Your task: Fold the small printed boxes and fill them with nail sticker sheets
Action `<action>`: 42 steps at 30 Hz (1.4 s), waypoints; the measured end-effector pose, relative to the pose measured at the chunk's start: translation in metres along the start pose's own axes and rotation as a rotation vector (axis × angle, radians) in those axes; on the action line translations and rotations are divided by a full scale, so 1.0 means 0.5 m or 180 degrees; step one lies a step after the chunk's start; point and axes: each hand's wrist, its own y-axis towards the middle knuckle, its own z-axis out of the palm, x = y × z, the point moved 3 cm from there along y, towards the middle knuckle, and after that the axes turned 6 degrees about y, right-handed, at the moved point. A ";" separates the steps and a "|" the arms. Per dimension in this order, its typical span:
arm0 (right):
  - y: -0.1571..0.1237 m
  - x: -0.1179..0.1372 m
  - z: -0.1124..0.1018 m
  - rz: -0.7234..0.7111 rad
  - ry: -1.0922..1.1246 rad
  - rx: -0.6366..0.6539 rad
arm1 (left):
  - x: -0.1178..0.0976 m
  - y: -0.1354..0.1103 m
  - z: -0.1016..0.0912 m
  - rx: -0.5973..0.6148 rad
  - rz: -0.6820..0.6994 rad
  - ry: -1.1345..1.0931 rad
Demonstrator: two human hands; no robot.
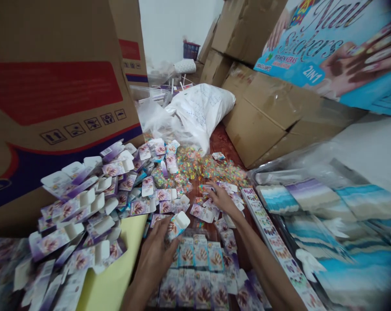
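Note:
My left hand (159, 246) is closed around a small nail-sticker box (179, 224), blue and white, with its white end flap up. My right hand (223, 198) reaches over small cartons and colourful packets, fingers extended and a little apart, fingertips near a small piece with white and blue on it. Whether it touches that piece I cannot tell. Below the hands, filled-looking boxes (202, 287) lie side by side in rows. Beyond the right hand spreads a heap of clear packets with multicoloured bits (198, 166).
A heap of open-flapped boxes (82, 211) stands left, by yellow card (114, 268) and a large carton (53, 99). A white sack (205, 108) lies behind. Sticker sheets (273, 233) and plastic-wrapped blue printed bags (341, 233) are at right, below stacked cartons (263, 112).

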 end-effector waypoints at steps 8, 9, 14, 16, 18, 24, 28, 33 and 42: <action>-0.018 0.044 -0.017 0.0107 0.0820 0.0133 | -0.046 0.062 -0.002 0.0219 0.0649 0.0131; -0.024 0.058 -0.020 0.0099 0.0924 0.0172 | -0.049 0.071 -0.003 0.0218 0.0755 0.0168; -0.070 0.127 -0.038 0.0212 0.1268 -0.0117 | -0.049 0.083 0.008 -0.0207 0.0927 0.0596; -0.093 0.149 -0.033 0.0146 0.1190 -0.0334 | -0.052 0.075 0.015 -0.0406 0.0915 0.0790; -0.110 0.167 -0.015 0.0037 0.0987 -0.0452 | -0.057 0.065 0.021 -0.0520 0.0842 0.0953; -0.126 0.174 0.057 0.0468 0.1371 -0.0670 | -0.063 0.046 0.033 -0.0383 0.0767 0.1240; -0.133 0.179 0.075 0.0469 0.1738 -0.0348 | -0.049 0.040 0.035 -0.0361 0.0809 0.1329; -0.140 0.178 0.068 0.0449 0.1732 -0.0306 | -0.044 0.030 0.037 -0.0231 0.0757 0.1364; -0.139 0.208 0.078 0.0397 0.1757 -0.0018 | -0.044 0.023 0.020 -0.0497 0.0885 0.1372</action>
